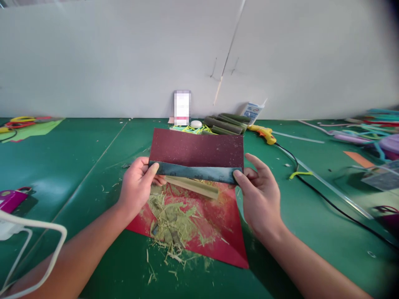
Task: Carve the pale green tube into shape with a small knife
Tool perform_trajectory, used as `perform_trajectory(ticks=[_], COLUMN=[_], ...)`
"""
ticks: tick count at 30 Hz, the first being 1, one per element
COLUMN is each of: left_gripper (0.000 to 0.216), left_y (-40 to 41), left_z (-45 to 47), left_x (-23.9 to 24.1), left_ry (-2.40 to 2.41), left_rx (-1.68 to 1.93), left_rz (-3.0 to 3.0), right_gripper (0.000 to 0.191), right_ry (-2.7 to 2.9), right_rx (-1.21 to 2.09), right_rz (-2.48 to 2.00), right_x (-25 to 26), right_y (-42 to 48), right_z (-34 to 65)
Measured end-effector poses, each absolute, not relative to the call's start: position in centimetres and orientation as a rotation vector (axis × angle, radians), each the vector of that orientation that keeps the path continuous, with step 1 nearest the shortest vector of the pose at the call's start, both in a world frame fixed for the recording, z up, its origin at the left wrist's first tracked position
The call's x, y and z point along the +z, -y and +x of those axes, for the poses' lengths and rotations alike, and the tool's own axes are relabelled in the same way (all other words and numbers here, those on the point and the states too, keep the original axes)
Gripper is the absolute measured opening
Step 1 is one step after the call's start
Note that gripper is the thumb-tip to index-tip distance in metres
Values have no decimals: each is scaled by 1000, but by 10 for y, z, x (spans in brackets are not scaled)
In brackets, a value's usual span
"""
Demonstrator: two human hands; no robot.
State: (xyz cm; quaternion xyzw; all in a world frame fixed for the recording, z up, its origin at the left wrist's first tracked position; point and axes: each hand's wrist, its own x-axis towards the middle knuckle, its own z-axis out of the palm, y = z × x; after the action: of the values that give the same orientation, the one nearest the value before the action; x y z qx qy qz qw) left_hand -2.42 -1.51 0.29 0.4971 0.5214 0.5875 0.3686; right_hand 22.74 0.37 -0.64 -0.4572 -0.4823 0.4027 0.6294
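Observation:
A dark red sheet of sandpaper [197, 149] is held up between both hands, its lower edge folded over to show the grey-blue back. My left hand [137, 187] pinches the left end of the fold and my right hand [260, 193] pinches the right end. Just below the fold a pale green bamboo strip [193, 186] lies across a red paper sheet [218, 232]. Greenish shavings [170, 222] are heaped on that red sheet and spill onto the green table [77, 166].
Against the white wall stand several dark green bamboo pieces [226, 122], a white egg-shaped thing [196, 123] and a small packet [252, 111]. A yellow glue gun [264, 133] with a black cable [327, 199] lies at the right. A white cable [40, 245] and a magenta object [11, 199] sit at the left.

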Motion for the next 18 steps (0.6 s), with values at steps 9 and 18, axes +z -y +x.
perform_trajectory(ticks=[9, 18], left_gripper=[16, 17], left_y=[18, 22], left_z=[-18, -17], left_x=[0, 4], left_ry=[-1272, -1181], left_rx=[1665, 1750], left_rz=[1143, 1035], right_gripper=[39, 24], right_ry=[955, 1100], right_rx=[1259, 1443], right_rz=[-865, -1037], right_x=[10, 19], right_y=[-2, 28], right_z=[221, 177])
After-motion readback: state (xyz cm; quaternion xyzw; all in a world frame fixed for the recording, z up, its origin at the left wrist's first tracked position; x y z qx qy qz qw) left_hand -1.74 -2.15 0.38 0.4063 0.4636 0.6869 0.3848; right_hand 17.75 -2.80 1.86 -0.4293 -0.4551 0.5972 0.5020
